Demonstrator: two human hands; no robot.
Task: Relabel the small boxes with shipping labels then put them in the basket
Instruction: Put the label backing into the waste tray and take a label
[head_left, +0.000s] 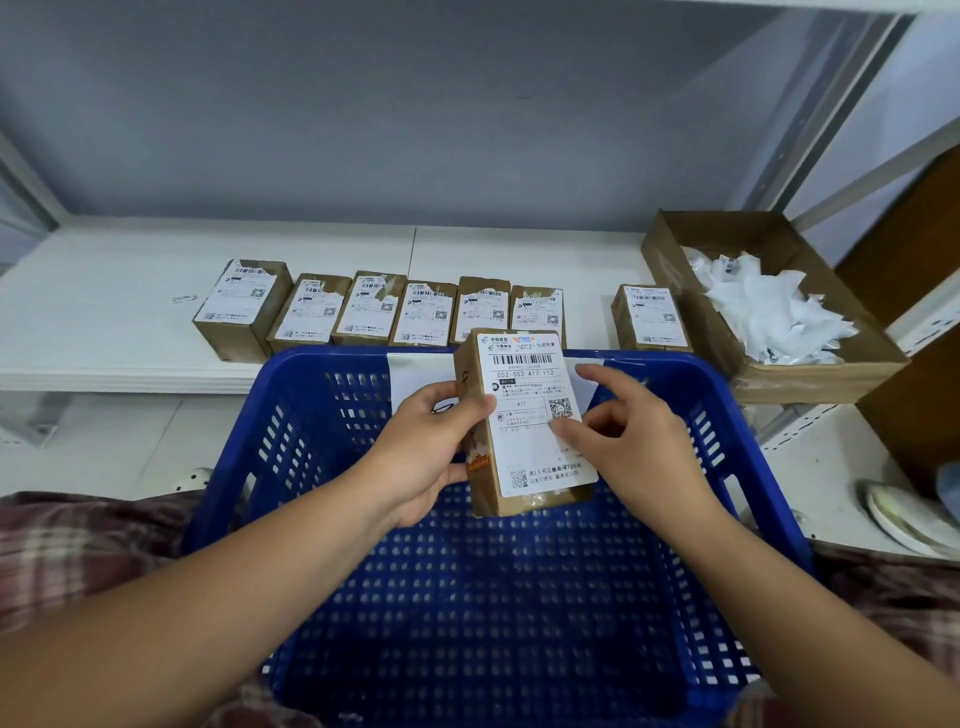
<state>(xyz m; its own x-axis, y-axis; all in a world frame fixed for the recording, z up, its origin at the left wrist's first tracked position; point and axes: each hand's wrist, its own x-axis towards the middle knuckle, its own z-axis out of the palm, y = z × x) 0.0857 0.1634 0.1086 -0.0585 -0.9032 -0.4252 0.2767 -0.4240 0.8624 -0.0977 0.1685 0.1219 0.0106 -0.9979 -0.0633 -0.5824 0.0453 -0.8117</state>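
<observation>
My left hand (435, 448) grips a small brown box (524, 426) by its left side, holding it over the blue plastic basket (758, 467). A whole white shipping label covers the box's upper face. My right hand (631, 439) has its thumb pressed on the label near the QR code, with the other fingers spread above the box's right edge. Several more small boxes (363, 306) with torn labels stand in a row on the white shelf behind the basket. One further box (650, 317) stands apart at the right.
An open cardboard tray (810, 382) holding crumpled white label scraps sits at the right on the shelf (104, 291). A brown board stands at the far right. A roll-like object (904, 514) lies at the lower right. Plaid fabric shows at both bottom corners.
</observation>
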